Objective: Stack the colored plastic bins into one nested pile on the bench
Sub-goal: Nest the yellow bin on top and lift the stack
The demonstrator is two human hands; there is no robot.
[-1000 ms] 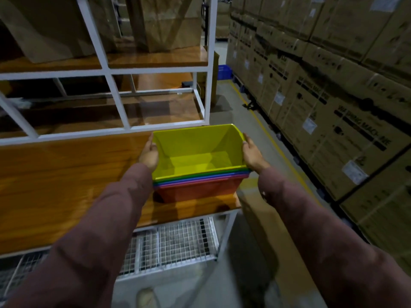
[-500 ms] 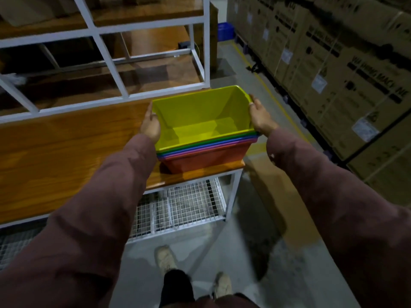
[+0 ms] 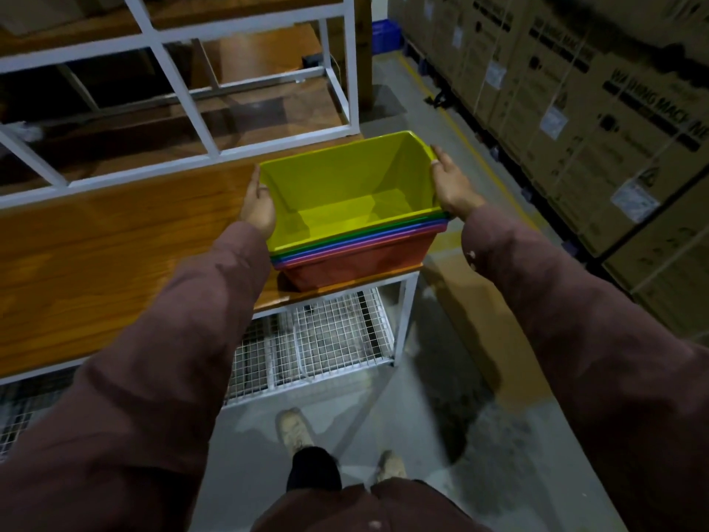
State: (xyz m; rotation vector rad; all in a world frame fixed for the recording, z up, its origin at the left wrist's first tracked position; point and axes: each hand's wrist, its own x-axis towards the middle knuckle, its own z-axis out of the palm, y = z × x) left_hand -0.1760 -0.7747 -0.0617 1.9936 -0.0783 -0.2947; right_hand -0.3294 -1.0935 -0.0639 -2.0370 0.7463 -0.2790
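At the right end of the wooden surface [image 3: 115,243], a nested pile of bins [image 3: 356,232] sits close to the corner, its base on the wood just above the white metal leg [image 3: 403,312]. The surface is glossy orange-brown board on a white frame, with a wire mesh shelf [image 3: 318,343] below it and a white tubular rack [image 3: 184,82] rising behind, more wooden shelves showing through the rack. Grey concrete floor [image 3: 441,397] runs past the bench, marked by a yellow line [image 3: 456,124], and a blue crate [image 3: 385,34] stands far down the aisle. Stacked cardboard cartons [image 3: 598,109] wall the right side; one carries dark lettering that reads partly as "MACH", the rest blurred, and several bear white paper labels [image 3: 635,203] too small to read.

In the pile, the yellow bin [image 3: 345,186] is on top, with green, blue, purple and pink rims showing beneath it and a red bin [image 3: 364,263] at the bottom. The left hand [image 3: 259,207] clasps the left wall of the pile at the rim, fingers curled round it. The right hand [image 3: 450,182] grips the right wall likewise, thumb lying along the rim. Both arms reach forward in maroon sleeves [image 3: 172,359], and two pale shoes [image 3: 295,431] stand on the floor below.
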